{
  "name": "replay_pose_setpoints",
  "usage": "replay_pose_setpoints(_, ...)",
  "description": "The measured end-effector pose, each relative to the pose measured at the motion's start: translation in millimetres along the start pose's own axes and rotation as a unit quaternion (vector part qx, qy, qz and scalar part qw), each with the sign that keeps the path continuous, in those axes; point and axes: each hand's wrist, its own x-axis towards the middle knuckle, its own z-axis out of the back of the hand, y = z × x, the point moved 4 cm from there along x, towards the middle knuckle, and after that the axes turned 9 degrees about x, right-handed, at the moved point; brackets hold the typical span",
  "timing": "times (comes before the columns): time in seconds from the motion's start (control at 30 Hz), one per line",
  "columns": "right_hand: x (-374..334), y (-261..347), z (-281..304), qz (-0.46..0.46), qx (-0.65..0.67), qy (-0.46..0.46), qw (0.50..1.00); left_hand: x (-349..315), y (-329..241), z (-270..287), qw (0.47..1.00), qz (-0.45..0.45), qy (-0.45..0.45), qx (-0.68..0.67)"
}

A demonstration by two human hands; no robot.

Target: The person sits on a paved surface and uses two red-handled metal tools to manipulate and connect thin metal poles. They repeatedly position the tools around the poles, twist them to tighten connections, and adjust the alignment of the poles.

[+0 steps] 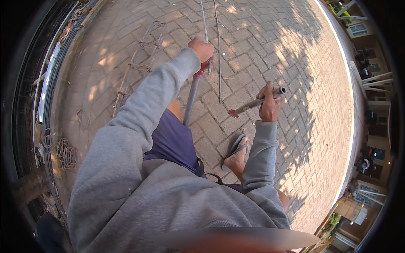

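**Gripping two pipe tools over steel rods on brick paving**

Closing around the red-tipped top of a grey metal pipe, the left hand is sitting just above the middle of the frame, fingers wrapped tight and the grey sleeve stretching back toward the lower left. The pipe is running from that hand down and slightly left toward the person's knee, its long axis nearly upright in the picture. At the hand it is meeting two thin steel rods, which are lying on the brick paving and running almost straight up to the top edge, their near ends stopping at mid-frame.

Right of centre, the right hand is clenching a second, shorter pipe; this one is lying close to level, its open end pointing right and slightly up, its reddish end pointing down-left toward the rod ends.

Judging by the grip, the person is working a rod with the left pipe as a lever while holding the other ready; the next move is likely calling for a firm, steady pull with the foot in its sandal braced.

Farther out, a tied rebar cage is lying in the upper left, and wire coils are resting at the left edge.
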Motion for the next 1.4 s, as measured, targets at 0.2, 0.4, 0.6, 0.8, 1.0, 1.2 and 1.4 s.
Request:
replay_pose_setpoints(0.2, 13.8, 161.7, -68.4, 0.08, 0.17, 0.009, 0.982, -5.5, 3.9, 2.8, 0.998, 0.018, -0.027, -0.062)
replay_pose_setpoints(0.4, 6.6, 215.8, -113.9, 0.142, 0.202, -0.003, 0.969, -13.2, -4.9, 1.8, 0.998, 0.018, -0.025, -0.051)
replay_pose_setpoints(0.6, 1.7, 234.1, -117.4, 0.194, 0.207, 0.006, 0.959, -16.9, -8.6, -2.2, 0.998, 0.001, -0.017, -0.065)
replay_pose_setpoints(0.8, 2.7, 244.0, -110.4, 0.175, 0.205, 0.047, 0.962, -22.2, -15.5, -6.1, 0.999, 0.017, -0.031, -0.037)
replay_pose_setpoints(1.0, 8.6, 241.9, -121.8, 0.203, 0.201, 0.031, 0.958, -22.1, -18.9, -13.5, 0.999, 0.032, -0.018, -0.037)
replay_pose_setpoints(1.2, 8.9, 237.3, -123.8, 0.184, 0.185, 0.03, 0.965, -13.0, -17.9, -15.2, 0.995, 0.024, -0.018, 0.098)
replay_pose_setpoints(1.4, -2.0, 236.6, -116.2, 0.174, 0.205, 0.044, 0.962, 11.2, -0.4, -19.1, 0.999, 0.001, -0.024, 0.02)
